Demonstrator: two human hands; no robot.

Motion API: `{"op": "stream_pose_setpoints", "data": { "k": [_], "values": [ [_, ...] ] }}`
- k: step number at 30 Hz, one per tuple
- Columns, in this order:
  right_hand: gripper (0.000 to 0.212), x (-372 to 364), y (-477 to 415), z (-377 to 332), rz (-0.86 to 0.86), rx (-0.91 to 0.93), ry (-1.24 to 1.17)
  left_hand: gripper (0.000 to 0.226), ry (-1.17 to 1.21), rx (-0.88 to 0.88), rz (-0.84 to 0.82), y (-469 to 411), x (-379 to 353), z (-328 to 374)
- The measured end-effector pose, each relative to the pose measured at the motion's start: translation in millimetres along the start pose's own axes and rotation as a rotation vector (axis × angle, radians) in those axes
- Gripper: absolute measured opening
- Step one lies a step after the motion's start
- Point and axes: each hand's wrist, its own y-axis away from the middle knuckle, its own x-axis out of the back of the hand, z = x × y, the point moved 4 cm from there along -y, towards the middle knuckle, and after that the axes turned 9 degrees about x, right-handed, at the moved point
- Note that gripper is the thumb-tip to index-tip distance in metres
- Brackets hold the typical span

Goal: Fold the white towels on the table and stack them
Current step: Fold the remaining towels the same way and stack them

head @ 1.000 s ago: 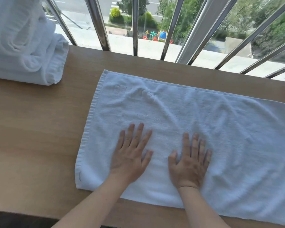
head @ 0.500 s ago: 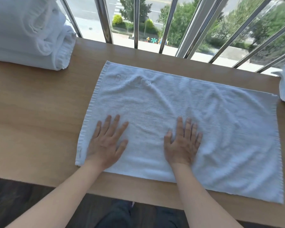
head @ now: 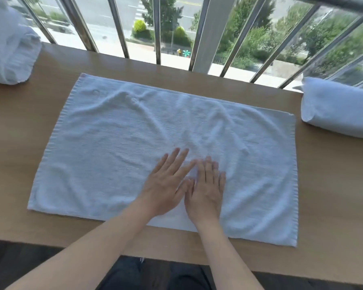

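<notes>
Two grips lie flat on the spread towel [head: 105, 147]: left grip [head: 166, 185] and right grip [head: 205, 191] side by side, palms down, fingers straight, grasping nothing. Towel is unfolded on worktop [head: 327, 195], near hem just behind both wrists. Step, as judged: smoothing before 1st fold. Creases show ahead of fingertips and to right of right grip. Rec: sweep outward w/ light, even pressure, each grip toward its own side, so cloth doesn't bunch; then square the hems. Towel pile [head: 8, 55] sits well left of left grip; rolled towel [head: 342, 114] well right of right grip.
</notes>
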Motion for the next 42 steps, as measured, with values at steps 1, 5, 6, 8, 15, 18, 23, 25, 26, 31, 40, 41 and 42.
{"op": "stream_pose_setpoints", "data": {
  "k": [1, 5, 6, 8, 15, 18, 23, 25, 26, 31, 40, 41, 42],
  "values": [
    [0.06, 2, 6, 18, -0.058, 0.028, 0.062, 0.059, -0.076, -0.011, -0.039, -1, -11, 10],
    [0.061, 30, 25, 108, -0.11, -0.022, 0.206, 0.062, -0.254, 0.008, -0.073, -1, -20, 13],
    [0.062, 41, 29, 131, -0.109, -0.088, 0.211, 0.062, -0.254, 0.014, -0.072, -1, -20, 13],
    [0.065, 61, 36, 168, -0.095, -0.218, 0.212, 0.064, -0.215, 0.048, -0.066, -2, -21, 18],
    [0.06, 68, -73, 143, 0.042, 0.061, 0.09, 0.062, -0.053, 0.16, 0.082, -96, -30, 97],
    [0.056, 58, -126, 142, -0.084, 0.242, 0.108, 0.063, -0.155, 0.245, 0.015, -125, -47, 96],
    [0.059, 80, -169, 213, -0.081, -0.016, 0.188, 0.065, -0.201, 0.227, 0.029, -127, -55, 90],
    [0.06, 89, -176, 225, -0.096, -0.12, 0.174, 0.065, -0.195, 0.224, 0.038, -126, -54, 92],
    [0.061, 91, -174, 222, -0.071, -0.141, 0.159, 0.065, -0.183, 0.23, 0.039, -126, -53, 92],
    [0.061, 81, -93, 180, -0.05, 0.047, 0.104, 0.071, -0.112, 0.31, 0.014, -135, -55, 113],
    [0.052, 127, 20, 266, 0.272, -0.292, -0.15, 0.036, 0.168, -0.137, 0.12, -205, -59, 224],
    [0.051, 129, 32, 273, 0.29, -0.305, -0.163, 0.036, 0.23, -0.127, 0.075, -216, -61, 235],
    [0.049, 130, 43, 278, 0.308, -0.304, -0.165, 0.042, 0.279, -0.084, 0.014, -227, -64, 243]
  ]
}}
